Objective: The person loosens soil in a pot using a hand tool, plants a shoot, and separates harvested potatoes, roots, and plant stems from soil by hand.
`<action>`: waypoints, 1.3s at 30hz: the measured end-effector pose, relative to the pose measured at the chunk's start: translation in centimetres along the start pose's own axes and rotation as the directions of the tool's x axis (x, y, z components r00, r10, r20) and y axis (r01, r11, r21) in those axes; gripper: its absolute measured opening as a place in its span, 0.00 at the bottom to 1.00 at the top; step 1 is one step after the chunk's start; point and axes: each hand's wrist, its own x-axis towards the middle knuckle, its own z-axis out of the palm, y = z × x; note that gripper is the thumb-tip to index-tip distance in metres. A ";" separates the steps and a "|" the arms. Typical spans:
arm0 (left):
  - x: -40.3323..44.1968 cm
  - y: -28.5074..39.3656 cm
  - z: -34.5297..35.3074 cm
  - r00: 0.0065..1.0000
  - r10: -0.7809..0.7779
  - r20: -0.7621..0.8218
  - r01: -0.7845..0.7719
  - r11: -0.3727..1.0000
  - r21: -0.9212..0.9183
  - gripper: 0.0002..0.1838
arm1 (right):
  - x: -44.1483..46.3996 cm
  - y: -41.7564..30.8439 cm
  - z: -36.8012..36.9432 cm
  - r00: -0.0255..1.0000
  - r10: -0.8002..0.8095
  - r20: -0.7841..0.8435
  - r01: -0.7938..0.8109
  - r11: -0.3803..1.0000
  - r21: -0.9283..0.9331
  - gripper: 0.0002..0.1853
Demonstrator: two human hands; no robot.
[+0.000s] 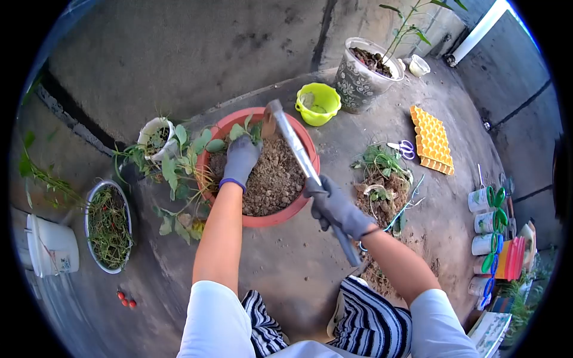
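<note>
My left hand (pixel 242 158), in a grey glove, reaches into a round terracotta-coloured pot (pixel 310 161) of loose brown soil (pixel 271 179). Its fingers are closed around the base of a small leafy plant (pixel 249 130), whose stem they mostly hide. My right hand (pixel 337 206), also gloved, grips the metal handle of a hand hoe (pixel 295 146). The hoe lies diagonally over the pot's right side, with its head up near the far rim, beside the plant. Long leafy stems (pixel 185 161) spill over the pot's left rim.
A yellow-green pot (pixel 318 104) and a patterned planter (pixel 361 80) stand behind. To the right lie purple-handled scissors (pixel 404 148), an orange egg tray (pixel 433 140) and uprooted plants with soil (pixel 385 191). A basin of cuttings (pixel 108 227) and a white bucket (pixel 52 244) stand left.
</note>
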 end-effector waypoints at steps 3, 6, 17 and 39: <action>0.5 -1.1 1.1 0.998 -0.036 -0.054 0.034 0.999 -0.033 0.22 | -1.3 -2.2 0.1 0.998 0.065 0.018 -0.065 0.998 -0.010 0.20; -0.1 -1.6 0.4 0.991 -0.066 -0.115 0.048 0.987 -0.154 0.22 | -2.7 -2.9 -0.1 0.998 0.063 -0.019 -0.063 0.998 -0.006 0.23; -0.8 -1.1 -3.2 0.970 -0.151 -0.189 0.077 0.934 -0.349 0.24 | -0.2 -0.6 1.3 0.999 -0.038 -0.003 0.038 0.998 0.040 0.23; -2.9 4.8 -9.5 0.724 0.451 -0.521 -0.552 0.833 -0.046 0.28 | -11.7 8.0 -8.6 0.919 -0.359 -0.165 0.357 0.933 -0.040 0.22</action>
